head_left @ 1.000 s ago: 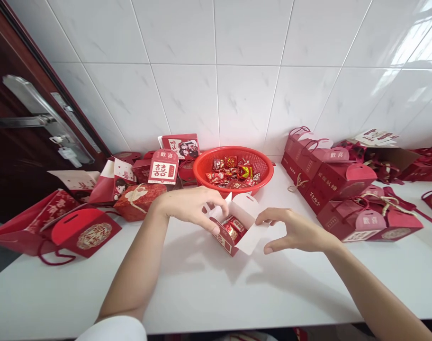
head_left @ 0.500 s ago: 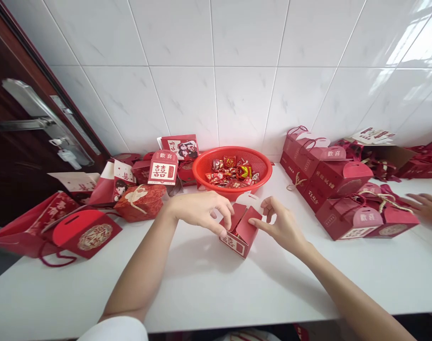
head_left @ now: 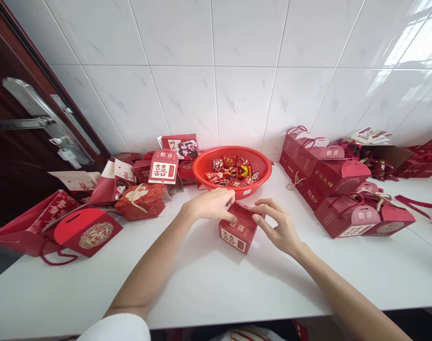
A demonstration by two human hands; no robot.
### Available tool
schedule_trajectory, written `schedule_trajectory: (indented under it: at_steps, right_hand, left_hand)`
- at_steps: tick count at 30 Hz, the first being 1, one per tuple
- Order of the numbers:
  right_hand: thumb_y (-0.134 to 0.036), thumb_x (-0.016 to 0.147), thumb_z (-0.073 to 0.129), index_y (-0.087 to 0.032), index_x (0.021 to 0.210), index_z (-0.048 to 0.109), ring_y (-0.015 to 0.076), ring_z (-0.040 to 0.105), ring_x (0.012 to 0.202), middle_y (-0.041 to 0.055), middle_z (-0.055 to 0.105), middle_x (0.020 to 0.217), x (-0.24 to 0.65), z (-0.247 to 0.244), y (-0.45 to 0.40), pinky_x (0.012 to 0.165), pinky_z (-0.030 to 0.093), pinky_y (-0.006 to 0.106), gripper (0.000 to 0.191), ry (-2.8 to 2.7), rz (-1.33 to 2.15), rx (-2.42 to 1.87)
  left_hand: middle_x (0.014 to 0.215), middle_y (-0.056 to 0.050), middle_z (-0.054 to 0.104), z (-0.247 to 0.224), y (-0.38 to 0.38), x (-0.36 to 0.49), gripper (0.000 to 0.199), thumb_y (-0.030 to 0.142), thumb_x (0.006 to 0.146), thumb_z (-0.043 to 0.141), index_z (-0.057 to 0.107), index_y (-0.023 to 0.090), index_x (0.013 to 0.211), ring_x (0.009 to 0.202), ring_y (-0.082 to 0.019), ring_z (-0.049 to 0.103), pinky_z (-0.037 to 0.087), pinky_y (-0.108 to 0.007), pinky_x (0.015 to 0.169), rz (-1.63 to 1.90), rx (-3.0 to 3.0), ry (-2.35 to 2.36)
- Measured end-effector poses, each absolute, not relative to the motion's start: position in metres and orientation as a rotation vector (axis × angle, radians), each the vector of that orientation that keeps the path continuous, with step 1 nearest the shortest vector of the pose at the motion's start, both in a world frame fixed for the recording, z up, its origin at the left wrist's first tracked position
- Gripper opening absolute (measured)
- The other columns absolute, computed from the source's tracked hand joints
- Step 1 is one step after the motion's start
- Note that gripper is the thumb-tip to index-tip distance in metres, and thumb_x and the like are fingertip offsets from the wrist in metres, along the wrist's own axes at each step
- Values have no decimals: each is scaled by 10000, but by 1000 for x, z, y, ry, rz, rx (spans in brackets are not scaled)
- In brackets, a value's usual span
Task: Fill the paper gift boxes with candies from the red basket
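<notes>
A small red box (head_left: 239,229) with a white double-character label stands on the white table, its printed front flap now folded over the top. My left hand (head_left: 214,206) is closed on the left side of this flap, thumb and fingers bent at its edge. From the right, my right hand (head_left: 278,222) pinches the upper right edge of the box's top. Just behind the box sits a red plastic basket (head_left: 198,166) holding wrapped candies (head_left: 230,171).
Finished-looking red boxes (head_left: 331,189) are stacked at the right, with a red ribbon (head_left: 415,203) beyond them. More boxes (head_left: 95,232) crowd the left, near a dark door (head_left: 10,161). A tiled wall (head_left: 247,94) rises behind.
The printed flap has come over the box's top, covering the two inner flaps. Both hands have moved in along its edges. The other person's hand at the far right has left the view.
</notes>
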State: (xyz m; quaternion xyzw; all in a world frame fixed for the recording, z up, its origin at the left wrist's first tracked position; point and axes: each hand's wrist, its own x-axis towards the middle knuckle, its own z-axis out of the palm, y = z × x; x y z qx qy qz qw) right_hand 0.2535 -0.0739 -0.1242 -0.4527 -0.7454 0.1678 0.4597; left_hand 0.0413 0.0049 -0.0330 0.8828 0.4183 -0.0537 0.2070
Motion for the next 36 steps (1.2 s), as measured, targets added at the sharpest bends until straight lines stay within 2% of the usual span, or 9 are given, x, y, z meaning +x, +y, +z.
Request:
schedule_trajectory:
  at_steps: [3, 9, 12, 16, 20, 23, 27, 31, 36]
  right_hand:
    - [-438, 989, 495, -232, 991, 715, 190, 634, 813, 112, 620, 1123, 254, -128, -75, 776, 561, 385, 301, -1913, 416, -1105]
    - [-457, 983, 512, -216, 966, 709, 174, 627, 766, 124, 620, 1153, 256, -127, -74, 785, 563, 386, 312, -1929, 395, -1117]
    - [-474, 983, 508, -205, 987, 675, 164, 630, 742, 117, 637, 1117, 260, -122, -72, 794, 563, 370, 317, -1839, 414, -1176]
    - [-542, 969, 492, -201, 1056, 630, 148, 620, 659, 107, 645, 1122, 262, -117, -76, 666, 569, 331, 377, -1736, 395, -1328]
    - [-592, 937, 515, -207, 1221, 566, 256, 677, 914, 144, 610, 1237, 250, -118, -93, 745, 586, 399, 481, -1831, 189, -1489]
    - [-567, 907, 573, -216, 1323, 514, 341, 602, 1160, 168, 556, 1348, 238, -124, -104, 892, 558, 491, 548, -1929, 20, -1548]
    - [-472, 865, 652, -202, 1351, 497, 406, 475, 1311, 192, 498, 1423, 231, -138, -105, 953, 515, 563, 577, -1957, -105, -1631]
    - [-389, 882, 619, -206, 1256, 555, 387, 470, 1317, 189, 512, 1393, 241, -144, -99, 958, 503, 557, 421, -1901, -83, -1678]
    - [-397, 840, 673, -253, 1185, 615, 328, 577, 1162, 129, 610, 1263, 281, -120, -113, 960, 491, 524, 379, -1837, -99, -1527]
  left_hand:
    - [1114, -55, 603, -34, 5, 41, 507, 522, 701, 725, 526, 222, 1057, 983, -253, 580, 434, -304, 712, -93, 2443, 1200]
    - [1167, -51, 605, -35, 10, 43, 250, 381, 818, 632, 621, 209, 998, 1032, -223, 579, 431, -280, 788, -157, 2447, 866]
    - [1108, -46, 621, -35, 11, 44, 298, 450, 801, 661, 623, 212, 978, 1017, -234, 579, 432, -280, 775, -185, 2423, 907]
    - [1094, -59, 607, -39, 5, 50, 384, 564, 792, 643, 595, 223, 962, 998, -261, 586, 442, -289, 736, -207, 2392, 1131]
    - [1036, -68, 624, -51, -6, 61, 437, 641, 821, 571, 562, 222, 946, 993, -281, 604, 456, -316, 746, -67, 2406, 1225]
    - [1007, -88, 633, -59, -15, 72, 413, 619, 887, 481, 558, 216, 941, 956, -294, 629, 468, -348, 743, 39, 2447, 1263]
    - [985, -94, 651, -62, -27, 82, 373, 550, 940, 433, 587, 211, 972, 917, -294, 652, 475, -353, 716, 110, 2497, 1217]
    - [946, -46, 674, -58, -31, 83, 306, 493, 935, 501, 629, 228, 1017, 936, -265, 649, 467, -315, 713, 172, 2522, 971]
    - [1047, -53, 694, -48, -20, 71, 441, 587, 919, 522, 676, 235, 1135, 934, -232, 661, 493, -310, 780, 218, 2451, 794]
